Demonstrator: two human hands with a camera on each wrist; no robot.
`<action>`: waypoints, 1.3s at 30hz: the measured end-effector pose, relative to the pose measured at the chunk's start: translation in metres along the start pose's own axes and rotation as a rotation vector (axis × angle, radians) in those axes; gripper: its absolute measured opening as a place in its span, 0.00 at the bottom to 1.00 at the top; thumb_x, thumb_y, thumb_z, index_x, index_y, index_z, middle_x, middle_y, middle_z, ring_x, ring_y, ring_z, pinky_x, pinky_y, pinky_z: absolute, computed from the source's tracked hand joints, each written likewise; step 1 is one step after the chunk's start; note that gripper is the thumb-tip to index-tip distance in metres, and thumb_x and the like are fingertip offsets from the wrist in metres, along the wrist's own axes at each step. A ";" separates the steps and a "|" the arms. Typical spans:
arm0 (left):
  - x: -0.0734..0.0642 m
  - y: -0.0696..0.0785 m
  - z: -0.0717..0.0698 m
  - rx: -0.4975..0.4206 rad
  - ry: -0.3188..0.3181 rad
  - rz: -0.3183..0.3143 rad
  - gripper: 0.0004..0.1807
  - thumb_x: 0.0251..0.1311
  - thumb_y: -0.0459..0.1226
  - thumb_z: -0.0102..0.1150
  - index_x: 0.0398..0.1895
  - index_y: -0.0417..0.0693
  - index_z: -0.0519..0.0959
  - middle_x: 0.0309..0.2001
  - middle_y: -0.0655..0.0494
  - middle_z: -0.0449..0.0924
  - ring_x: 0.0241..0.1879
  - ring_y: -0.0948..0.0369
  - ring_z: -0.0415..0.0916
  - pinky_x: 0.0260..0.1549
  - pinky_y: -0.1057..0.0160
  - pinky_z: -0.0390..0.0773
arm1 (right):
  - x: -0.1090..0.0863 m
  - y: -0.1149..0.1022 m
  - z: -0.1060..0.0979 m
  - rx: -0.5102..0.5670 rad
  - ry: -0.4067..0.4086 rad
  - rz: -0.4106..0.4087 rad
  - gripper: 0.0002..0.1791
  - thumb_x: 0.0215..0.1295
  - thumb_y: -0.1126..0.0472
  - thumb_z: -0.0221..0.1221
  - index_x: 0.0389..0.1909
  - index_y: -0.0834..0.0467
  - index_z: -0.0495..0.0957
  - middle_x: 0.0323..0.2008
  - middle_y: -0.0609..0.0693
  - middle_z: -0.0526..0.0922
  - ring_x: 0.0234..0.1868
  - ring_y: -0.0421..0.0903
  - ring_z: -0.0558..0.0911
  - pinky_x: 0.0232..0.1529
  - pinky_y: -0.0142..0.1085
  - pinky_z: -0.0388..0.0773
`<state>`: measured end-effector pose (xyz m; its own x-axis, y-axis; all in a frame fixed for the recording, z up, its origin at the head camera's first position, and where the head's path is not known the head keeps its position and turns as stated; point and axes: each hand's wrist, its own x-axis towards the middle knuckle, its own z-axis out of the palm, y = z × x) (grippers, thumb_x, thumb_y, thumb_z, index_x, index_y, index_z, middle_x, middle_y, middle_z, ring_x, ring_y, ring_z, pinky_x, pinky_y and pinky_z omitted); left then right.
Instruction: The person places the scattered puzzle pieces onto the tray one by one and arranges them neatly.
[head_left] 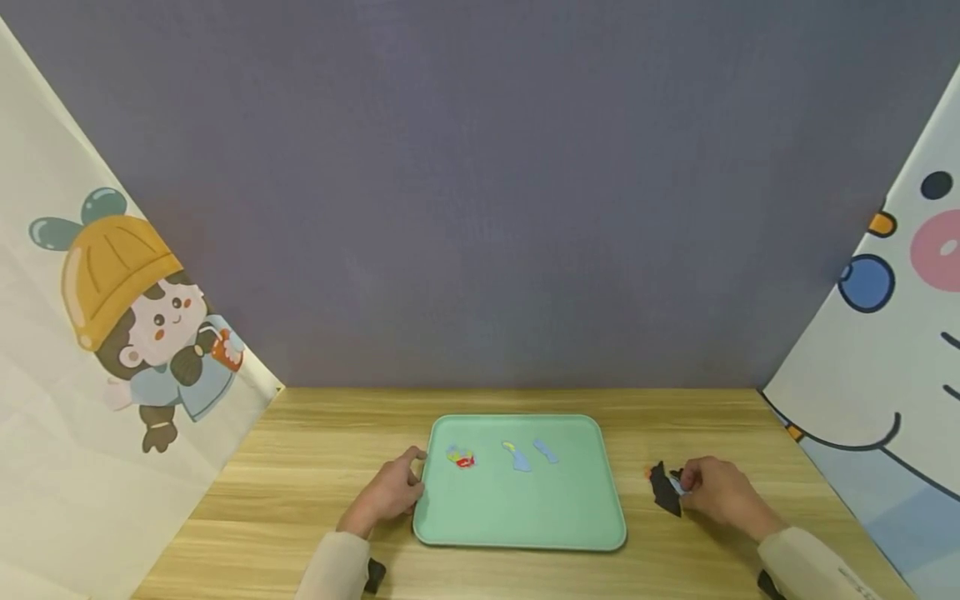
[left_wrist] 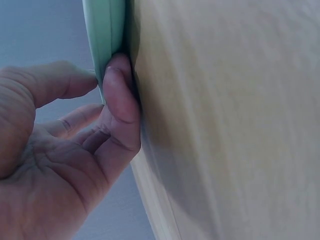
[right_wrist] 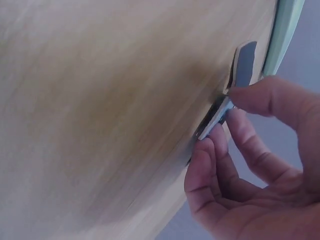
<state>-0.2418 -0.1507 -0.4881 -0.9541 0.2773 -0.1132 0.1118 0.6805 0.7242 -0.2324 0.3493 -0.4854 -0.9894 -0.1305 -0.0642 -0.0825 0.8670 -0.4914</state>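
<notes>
A mint-green tray (head_left: 517, 525) lies on the wooden table. My left hand (head_left: 392, 493) holds its left rim, with the thumb and fingers on either side of the edge (left_wrist: 106, 30) in the left wrist view. To the tray's right, my right hand (head_left: 722, 493) pinches a small thin flat piece (right_wrist: 216, 119), partly light blue, between thumb and fingertips. Beside those fingers lie dark flat pieces (head_left: 664, 492) on the table, one with a bit of orange; whether they touch the held piece I cannot tell.
On the tray's far half lie a red, yellow and blue flat piece (head_left: 462, 457), a light-blue one with a yellow tip (head_left: 519, 458) and a light-blue strip (head_left: 546, 451). A grey panel (head_left: 517, 208) rises behind the table (head_left: 337, 417). Cartoon-printed sheets hang at both sides.
</notes>
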 end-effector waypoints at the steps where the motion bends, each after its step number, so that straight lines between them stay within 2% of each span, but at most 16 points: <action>1: 0.000 0.000 0.000 -0.001 -0.001 0.001 0.27 0.57 0.24 0.52 0.62 0.32 0.61 0.29 0.49 0.75 0.22 0.59 0.75 0.19 0.62 0.78 | -0.001 -0.001 -0.001 0.000 0.001 0.000 0.09 0.45 0.63 0.67 0.24 0.56 0.76 0.22 0.47 0.73 0.24 0.44 0.71 0.26 0.39 0.69; 5: 0.000 -0.001 0.001 -0.003 -0.004 0.005 0.27 0.57 0.25 0.52 0.62 0.32 0.61 0.29 0.48 0.75 0.22 0.59 0.75 0.19 0.61 0.78 | -0.004 -0.005 -0.006 0.005 0.030 -0.025 0.08 0.44 0.63 0.66 0.26 0.55 0.76 0.23 0.46 0.74 0.25 0.44 0.72 0.27 0.39 0.70; 15: -0.001 -0.002 0.000 0.005 0.002 0.008 0.27 0.57 0.25 0.52 0.62 0.33 0.62 0.29 0.48 0.76 0.21 0.59 0.75 0.19 0.62 0.77 | -0.005 -0.025 -0.011 0.023 0.117 -0.149 0.08 0.47 0.64 0.66 0.28 0.54 0.77 0.24 0.43 0.74 0.26 0.41 0.72 0.27 0.35 0.70; 26: -0.001 0.000 0.000 0.002 0.006 -0.002 0.27 0.57 0.25 0.53 0.62 0.33 0.62 0.29 0.49 0.75 0.22 0.59 0.75 0.19 0.62 0.77 | 0.011 -0.068 0.008 0.079 0.179 -0.295 0.06 0.52 0.66 0.67 0.29 0.55 0.79 0.26 0.42 0.77 0.29 0.38 0.75 0.30 0.32 0.75; 32: -0.001 0.001 0.000 -0.002 0.005 0.009 0.27 0.57 0.25 0.53 0.61 0.32 0.62 0.28 0.49 0.76 0.21 0.59 0.75 0.19 0.62 0.77 | 0.027 -0.086 0.023 0.084 0.164 -0.288 0.06 0.52 0.66 0.67 0.31 0.57 0.81 0.27 0.43 0.78 0.30 0.39 0.76 0.32 0.35 0.75; 39: 0.000 -0.001 0.000 0.008 0.006 0.017 0.26 0.57 0.25 0.52 0.61 0.32 0.62 0.26 0.51 0.75 0.20 0.60 0.74 0.18 0.62 0.76 | 0.046 -0.110 0.041 0.108 0.124 -0.286 0.06 0.51 0.70 0.67 0.28 0.58 0.81 0.26 0.46 0.78 0.29 0.40 0.75 0.31 0.37 0.75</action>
<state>-0.2421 -0.1513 -0.4892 -0.9538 0.2845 -0.0970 0.1300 0.6812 0.7205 -0.2641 0.2283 -0.4698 -0.9355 -0.2963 0.1924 -0.3526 0.7470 -0.5637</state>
